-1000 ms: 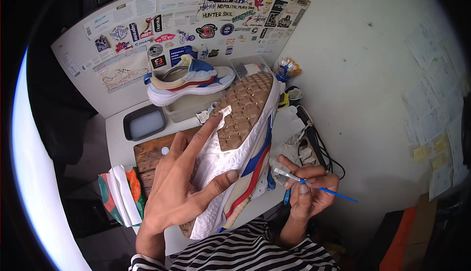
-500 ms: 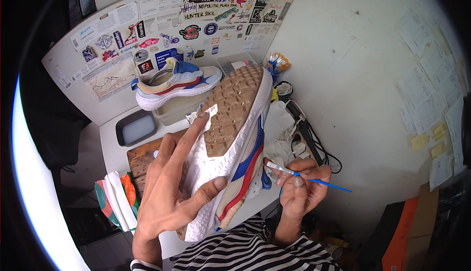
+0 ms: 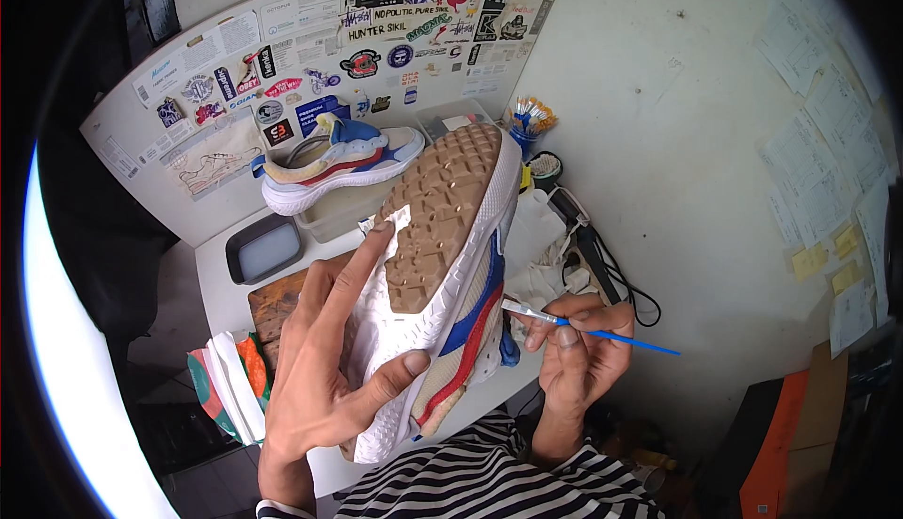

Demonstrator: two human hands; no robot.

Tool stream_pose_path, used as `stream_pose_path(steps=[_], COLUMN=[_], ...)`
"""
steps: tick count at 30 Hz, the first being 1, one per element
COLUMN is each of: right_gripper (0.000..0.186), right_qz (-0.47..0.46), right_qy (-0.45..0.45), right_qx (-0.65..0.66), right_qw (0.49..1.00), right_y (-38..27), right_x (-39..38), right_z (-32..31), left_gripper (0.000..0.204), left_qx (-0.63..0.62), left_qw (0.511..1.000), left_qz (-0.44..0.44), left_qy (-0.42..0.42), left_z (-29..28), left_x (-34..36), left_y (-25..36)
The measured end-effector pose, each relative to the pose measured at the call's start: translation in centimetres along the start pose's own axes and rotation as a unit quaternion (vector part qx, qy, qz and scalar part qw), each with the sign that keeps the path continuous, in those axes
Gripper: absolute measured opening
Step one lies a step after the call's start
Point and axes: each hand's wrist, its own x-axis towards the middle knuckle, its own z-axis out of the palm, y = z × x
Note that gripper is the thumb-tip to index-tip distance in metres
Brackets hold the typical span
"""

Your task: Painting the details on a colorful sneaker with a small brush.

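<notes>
Sneaker (image 3: 451,213) is held over the desk (image 3: 224,301), its brown-and-white sole facing up. The left hand (image 3: 324,369) is clamped on its white middle, index finger stretched along the sole, thumb spread apart toward the edge. Just right of the sneaker, the right hand (image 3: 585,350) pinches a blue-handled paintbrush (image 3: 546,316) between thumb and fingers, bristles toward the shoe's side; whether they touch, I cannot tell. Beyond the sneaker stands a matching shoe (image 3: 343,169); left of it sits a dark tray (image 3: 232,254).
</notes>
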Motion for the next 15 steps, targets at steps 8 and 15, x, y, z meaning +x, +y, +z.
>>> stream_pose_path(steps=[8,15], right_gripper=[0.018,0.017], right_qz=[0.001,0.024], right_qy=[0.007,0.001], right_qx=[0.020,-0.003], right_qw=[1.000,1.000], right_y=[-0.02,-0.13], right_x=[0.19,0.13], right_z=[0.20,-0.09], left_gripper=[0.094,0.095], left_qx=[0.003,0.006], left_qw=[1.000,1.000], left_qz=[0.003,-0.016], left_qy=[0.000,-0.011], left_z=[-0.15,-0.34], left_x=[-0.04,-0.06], left_y=[0.07,0.49])
